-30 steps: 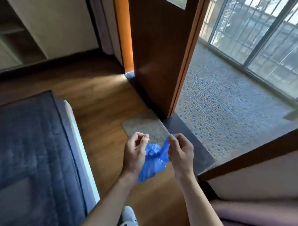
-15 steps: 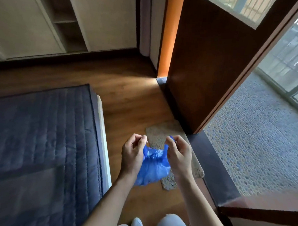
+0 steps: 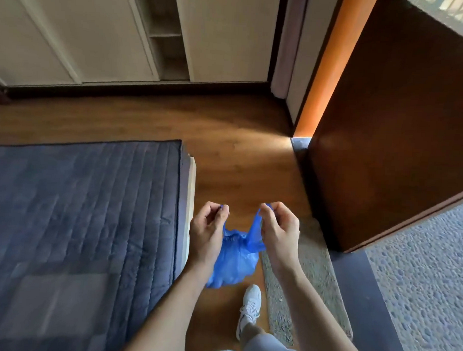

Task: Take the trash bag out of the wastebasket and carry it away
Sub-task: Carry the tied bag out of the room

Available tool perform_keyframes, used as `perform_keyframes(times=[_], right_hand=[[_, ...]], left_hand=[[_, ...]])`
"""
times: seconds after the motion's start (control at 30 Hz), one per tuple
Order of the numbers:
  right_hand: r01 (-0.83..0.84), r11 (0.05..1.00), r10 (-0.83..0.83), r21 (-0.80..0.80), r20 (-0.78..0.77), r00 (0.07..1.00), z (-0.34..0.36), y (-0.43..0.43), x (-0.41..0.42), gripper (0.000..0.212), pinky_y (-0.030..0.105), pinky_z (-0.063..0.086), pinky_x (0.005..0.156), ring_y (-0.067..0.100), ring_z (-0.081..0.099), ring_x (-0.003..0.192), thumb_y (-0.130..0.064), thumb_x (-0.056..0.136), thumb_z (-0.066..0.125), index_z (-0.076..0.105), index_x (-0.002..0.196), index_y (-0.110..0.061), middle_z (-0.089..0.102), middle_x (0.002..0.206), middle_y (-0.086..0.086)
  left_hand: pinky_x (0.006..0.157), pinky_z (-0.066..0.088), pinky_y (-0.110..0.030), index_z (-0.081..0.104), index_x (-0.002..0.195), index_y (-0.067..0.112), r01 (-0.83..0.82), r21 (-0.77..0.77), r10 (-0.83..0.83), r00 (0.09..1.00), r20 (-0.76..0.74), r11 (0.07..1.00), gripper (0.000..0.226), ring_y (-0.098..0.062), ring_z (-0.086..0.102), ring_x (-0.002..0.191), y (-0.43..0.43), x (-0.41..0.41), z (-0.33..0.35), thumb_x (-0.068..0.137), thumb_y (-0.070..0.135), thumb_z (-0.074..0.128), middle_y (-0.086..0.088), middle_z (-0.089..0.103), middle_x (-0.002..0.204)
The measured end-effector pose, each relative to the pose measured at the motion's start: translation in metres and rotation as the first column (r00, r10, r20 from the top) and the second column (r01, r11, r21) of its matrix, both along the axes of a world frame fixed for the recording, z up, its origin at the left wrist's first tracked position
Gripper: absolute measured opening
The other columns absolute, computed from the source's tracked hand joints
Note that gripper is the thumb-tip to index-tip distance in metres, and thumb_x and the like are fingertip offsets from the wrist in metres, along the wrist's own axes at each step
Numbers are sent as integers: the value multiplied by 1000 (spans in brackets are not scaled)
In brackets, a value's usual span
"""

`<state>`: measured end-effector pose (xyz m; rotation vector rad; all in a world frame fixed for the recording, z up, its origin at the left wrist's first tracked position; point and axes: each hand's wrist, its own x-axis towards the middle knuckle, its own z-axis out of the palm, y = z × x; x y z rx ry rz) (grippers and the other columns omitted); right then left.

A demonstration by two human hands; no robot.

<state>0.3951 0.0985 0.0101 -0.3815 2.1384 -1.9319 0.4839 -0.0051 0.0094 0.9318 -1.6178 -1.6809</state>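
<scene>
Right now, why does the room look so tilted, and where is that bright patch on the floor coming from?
Head view: the wide-angle lens makes the wardrobe and door lean outward; daylight past the door lights the orange strip and a floor patch; the bed blurs at its near corner; the left hand, right hand and trash bag look sharper.

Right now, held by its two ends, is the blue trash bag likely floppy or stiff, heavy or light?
Probably floppy: the blue trash bag sags in wrinkles between the left hand and right hand. Likely light: fingertip pinches carry it. The stretched ends might tear if jerked.
</scene>
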Motion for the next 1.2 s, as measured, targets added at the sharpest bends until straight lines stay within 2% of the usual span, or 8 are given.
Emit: perform_keyframes(times=[0.1,0.27,0.4,0.5,0.77,0.9,1.03,1.2], right_hand=[[-61,998,61,6,22,998,6,-29,-54,38,48,38,49,19,35,56,-32,87,58,49,70,1,39,57,6],[-144,989,144,19,25,989,21,-70,-132,31,28,31,52,11,35,54,-23,90,58,50,69,-1,41,53,-7],[-179,984,179,8,26,983,28,-94,-176,33,32,29,54,15,33,58,-22,91,58,46,69,-1,38,58,2],[-197,980,197,9,31,980,29,-110,-204,33,32,29,55,16,32,58,-19,93,58,43,66,-5,35,59,1],[-170,985,169,9,99,981,15,-173,-275,37,34,30,55,19,34,58,-27,87,58,44,71,3,38,59,6],[-175,984,172,25,103,980,8,-225,-314,40,34,30,54,21,36,57,-28,88,58,43,73,6,37,59,10],[-167,985,162,52,87,983,12,-293,-364,39,35,30,54,21,35,57,-26,89,58,44,75,8,37,61,10],[-158,987,155,30,69,985,27,-375,-420,37,36,29,55,20,32,60,-23,88,58,41,74,8,36,64,10]], left_hand=[[60,36,-32,55,73,11,-39,-2,39,999,23,999,25,-15,44,63,-22,-49,5,86,31,61,-2,50,63],[55,31,-33,54,69,16,-98,17,97,993,61,995,24,-13,38,54,-60,-120,11,87,31,62,9,44,55],[53,29,-32,53,73,8,-131,2,131,990,48,991,26,-13,36,52,-84,-161,11,86,30,61,11,42,51],[53,29,-31,54,75,4,-151,3,151,988,31,988,28,-13,37,51,-101,-187,11,85,29,61,11,43,51],[53,28,-29,55,74,7,-163,-3,163,986,32,987,25,-14,36,54,-168,-255,7,90,24,62,8,43,54],[52,28,-29,56,71,13,-166,35,166,986,24,985,24,-13,38,53,-221,-298,0,94,19,61,13,45,51],[52,27,-31,57,66,21,-159,70,158,987,20,985,24,-14,36,54,-288,-348,0,88,29,61,14,43,50],[58,34,-32,58,67,20,-139,82,140,990,-8,987,24,-9,44,56,-370,-409,11,90,25,63,13,50,54]])
